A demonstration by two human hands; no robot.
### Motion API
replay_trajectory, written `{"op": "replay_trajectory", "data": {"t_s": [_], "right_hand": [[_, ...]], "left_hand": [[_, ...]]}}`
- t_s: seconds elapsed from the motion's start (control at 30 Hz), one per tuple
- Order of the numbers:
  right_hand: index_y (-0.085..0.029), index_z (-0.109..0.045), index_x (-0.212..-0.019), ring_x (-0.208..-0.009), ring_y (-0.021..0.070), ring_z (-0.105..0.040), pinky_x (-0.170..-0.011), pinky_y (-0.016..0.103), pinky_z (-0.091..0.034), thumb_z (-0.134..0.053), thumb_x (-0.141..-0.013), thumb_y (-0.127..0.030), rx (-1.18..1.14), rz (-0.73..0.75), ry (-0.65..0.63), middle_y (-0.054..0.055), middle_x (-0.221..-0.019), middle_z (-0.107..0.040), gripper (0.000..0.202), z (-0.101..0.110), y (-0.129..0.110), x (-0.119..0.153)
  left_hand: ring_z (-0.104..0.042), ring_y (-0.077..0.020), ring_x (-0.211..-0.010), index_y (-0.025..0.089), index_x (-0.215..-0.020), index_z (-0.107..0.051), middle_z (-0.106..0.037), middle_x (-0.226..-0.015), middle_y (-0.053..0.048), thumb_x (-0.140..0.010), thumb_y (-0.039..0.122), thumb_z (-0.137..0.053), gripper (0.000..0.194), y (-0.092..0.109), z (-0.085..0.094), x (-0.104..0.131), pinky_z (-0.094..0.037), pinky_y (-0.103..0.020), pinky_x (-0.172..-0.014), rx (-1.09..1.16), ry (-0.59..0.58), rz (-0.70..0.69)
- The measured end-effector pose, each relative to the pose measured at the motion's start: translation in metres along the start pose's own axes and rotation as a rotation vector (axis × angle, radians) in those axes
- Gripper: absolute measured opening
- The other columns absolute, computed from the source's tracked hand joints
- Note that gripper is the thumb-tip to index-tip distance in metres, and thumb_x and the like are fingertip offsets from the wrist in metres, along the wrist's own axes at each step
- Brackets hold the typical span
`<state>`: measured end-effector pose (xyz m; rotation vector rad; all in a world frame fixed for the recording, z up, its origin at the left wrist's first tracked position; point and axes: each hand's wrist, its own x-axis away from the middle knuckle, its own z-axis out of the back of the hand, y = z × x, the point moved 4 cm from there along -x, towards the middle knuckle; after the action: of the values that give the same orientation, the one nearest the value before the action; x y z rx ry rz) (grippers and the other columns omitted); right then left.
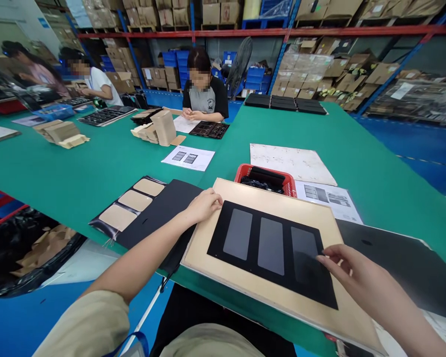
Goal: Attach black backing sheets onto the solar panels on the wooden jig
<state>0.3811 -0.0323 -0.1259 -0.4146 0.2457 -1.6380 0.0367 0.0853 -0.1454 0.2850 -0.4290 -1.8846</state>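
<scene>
On a pale cream board [282, 303] in front of me lies a flat black panel [252, 243] with three grey rectangular windows. My left hand [205, 204] is closed, its fingertips bunched at the panel's upper left corner. Whatever they grip is hidden. Over the panel's right edge, my right hand [351, 270] has thumb and forefinger pinched together beside the third window. I cannot make out anything between them. That window looks darker in its lower part.
Left of the board are a dark sheet [159, 218] and a black tray with tan inserts [136, 201]. Behind it stands a red basket [290, 186] near a white board [290, 161]. A large black sheet [405, 263] lies right. A co-worker [204, 94] sits across the green table [223, 144].
</scene>
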Motion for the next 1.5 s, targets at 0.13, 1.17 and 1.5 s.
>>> {"op": "replay_trajectory", "data": {"t_s": [0.13, 1.17, 1.5], "right_hand": [[-0.025, -0.058, -0.085, -0.064, 0.0213, -0.060, -0.053, 0.031, -0.045, -0.045, -0.080, -0.058, -0.052, 0.190, -0.003, 0.005, -0.076, -0.065, 0.036, 0.000, -0.050, -0.015], [-0.011, -0.056, -0.114, -0.111, 0.0167, -0.056, -0.112, 0.037, -0.019, -0.029, -0.089, -0.003, 0.304, 0.772, -0.031, 0.011, -0.111, -0.066, 0.038, -0.091, -0.200, -0.088], [-0.005, -0.043, -0.135, -0.135, 0.0287, -0.030, -0.112, 0.056, -0.017, -0.033, -0.095, -0.024, 0.295, 0.900, -0.103, 0.017, -0.143, -0.039, 0.045, -0.117, -0.189, 0.010]], "left_hand": [[-0.051, -0.0217, -0.101, 0.021, -0.080, -0.060, -0.054, -0.094, -0.003, -0.084, 0.019, -0.051, 0.010, 0.000, -0.002, 0.000, -0.042, -0.031, -0.084, -0.007, -0.036, -0.071], [-0.046, -0.0224, -0.110, 0.021, -0.107, -0.062, -0.059, -0.111, -0.007, -0.094, 0.016, -0.039, 0.027, 0.014, -0.011, 0.035, -0.038, -0.035, -0.083, -0.215, 0.075, -0.254], [-0.029, -0.0188, -0.136, 0.020, -0.101, -0.061, -0.057, -0.130, -0.002, -0.090, 0.008, -0.039, 0.028, 0.011, -0.014, 0.022, -0.031, -0.034, -0.102, -0.196, 0.005, -0.274]]}}
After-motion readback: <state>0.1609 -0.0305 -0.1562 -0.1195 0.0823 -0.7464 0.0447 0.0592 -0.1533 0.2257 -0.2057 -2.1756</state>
